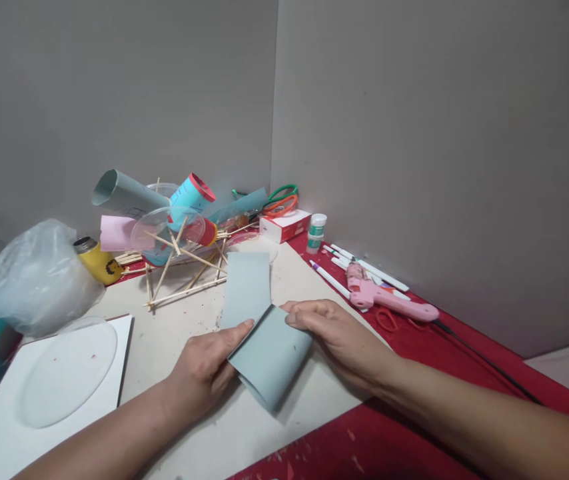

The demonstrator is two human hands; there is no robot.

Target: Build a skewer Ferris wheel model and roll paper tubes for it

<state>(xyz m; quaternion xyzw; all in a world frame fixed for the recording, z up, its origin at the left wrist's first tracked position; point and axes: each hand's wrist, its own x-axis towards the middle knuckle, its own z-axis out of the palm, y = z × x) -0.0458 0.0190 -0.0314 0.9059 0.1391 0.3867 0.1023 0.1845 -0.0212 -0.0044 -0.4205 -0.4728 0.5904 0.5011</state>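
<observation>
A folded-over sheet of grey-blue paper point(272, 353) is held between both hands, curved into a loose loop. My left hand point(209, 357) pinches its left edge, thumb on top. At the far right corner, my right hand point(327, 333) grips the paper with thumb and bent fingers. Just beyond lies a flat strip of the same grey-blue paper point(248, 283), its near end partly hidden by my left hand and the held sheet.
Behind stands a stick frame point(184, 293) with paper tubes and clear plastic lids. A pink glue gun point(394, 300) lies right, near markers point(369, 267). Small tubs point(316, 233) and a red-white box point(284, 225) sit at the back. Left are a plastic bag point(39, 273) and a clear disc point(69, 373).
</observation>
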